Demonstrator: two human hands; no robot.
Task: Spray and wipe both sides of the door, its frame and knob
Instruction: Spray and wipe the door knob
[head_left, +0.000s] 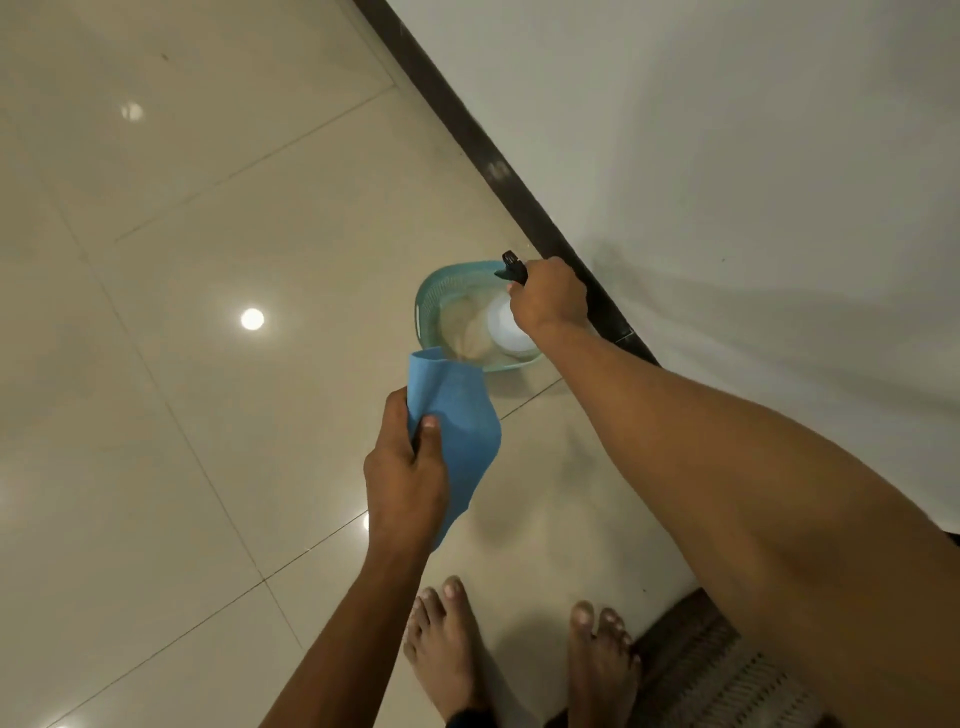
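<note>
1. Spray bottle (506, 325): white, rounded body with a black trigger head (511, 266). It stood upright over a basket on the floor, its lower body inside the basket's rim. No label or writing could be read on it.
2. Right hand (548, 299): fingers curled round the neck of the spray bottle just below the trigger head, arm stretched down and forward.
3. Cloth (457, 431): plain blue, smooth, hanging in a loose fold. It was in the air above the floor, just beside the near edge of the basket. No print or tag showed.
4. Left hand (405, 467): fingers closed round one edge of the cloth, thumb pressed on its face.
5. Basket (431, 291): teal plastic with a perforated wall and a slot handle, set on the floor close to the skirting. A pale cream cloth (470, 332) lay inside it.
6. Floor (208, 312): glossy cream tiles with thin joints and bright light reflections.
7. Wall (727, 156): plain white, edged at the bottom by a dark skirting (467, 130).
8. Bare feet (447, 654): two, standing on the tiles, beside a brown ribbed mat (717, 670).
</note>
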